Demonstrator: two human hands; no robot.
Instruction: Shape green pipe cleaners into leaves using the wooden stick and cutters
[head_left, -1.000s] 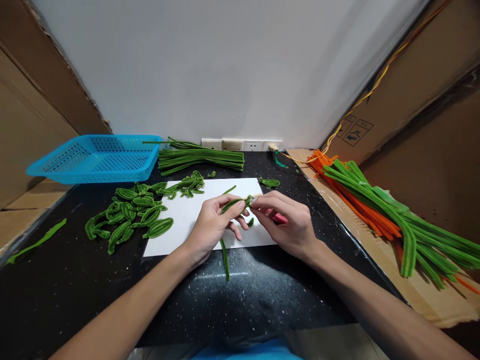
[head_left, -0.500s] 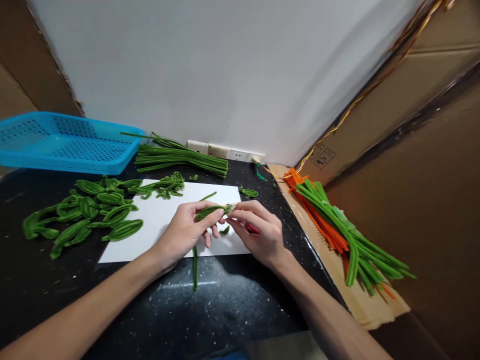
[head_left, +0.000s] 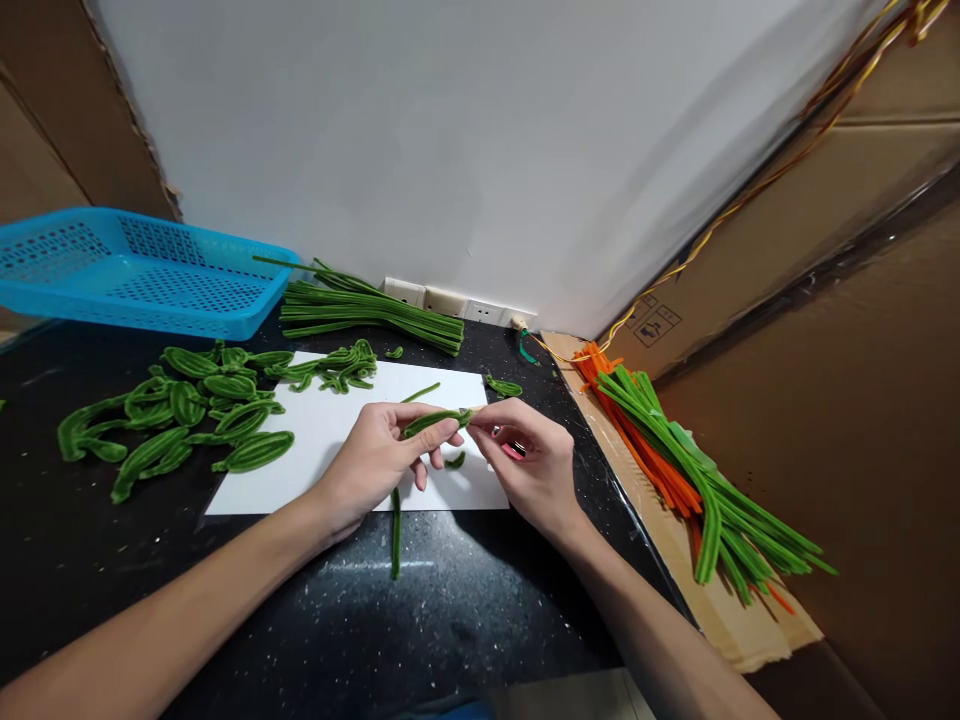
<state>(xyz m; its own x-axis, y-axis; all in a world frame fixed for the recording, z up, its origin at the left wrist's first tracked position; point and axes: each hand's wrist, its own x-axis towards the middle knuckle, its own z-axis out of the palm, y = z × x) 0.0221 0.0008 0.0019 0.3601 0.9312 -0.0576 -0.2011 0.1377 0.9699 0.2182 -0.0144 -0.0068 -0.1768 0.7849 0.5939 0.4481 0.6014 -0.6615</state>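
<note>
Over the white sheet (head_left: 307,475), my left hand (head_left: 382,450) pinches a leaf shape bent from green pipe cleaner (head_left: 431,422) between thumb and fingers. At the leaf's right end, the thumb and forefinger of my right hand (head_left: 529,455) are closed on its tip. Something red, partly hidden, shows inside the curl of my right hand. A straight green pipe cleaner (head_left: 396,535) hangs past the sheet's front edge below my left hand. One short curled green piece (head_left: 455,461) lies on the sheet between my hands.
Several finished-looking green leaf shapes (head_left: 187,400) lie piled at left. Behind are a blue basket (head_left: 247,322) and a bundle of green pipe cleaners (head_left: 367,318). Green (head_left: 697,470) and orange pipe cleaners (head_left: 637,440) rest on cardboard at right. Wall sockets (head_left: 484,312) line the back.
My right thumb and forefinger have closed in a pinch at the leaf's tip. The leaf stays in my left hand. The whole view has shifted slightly.
</note>
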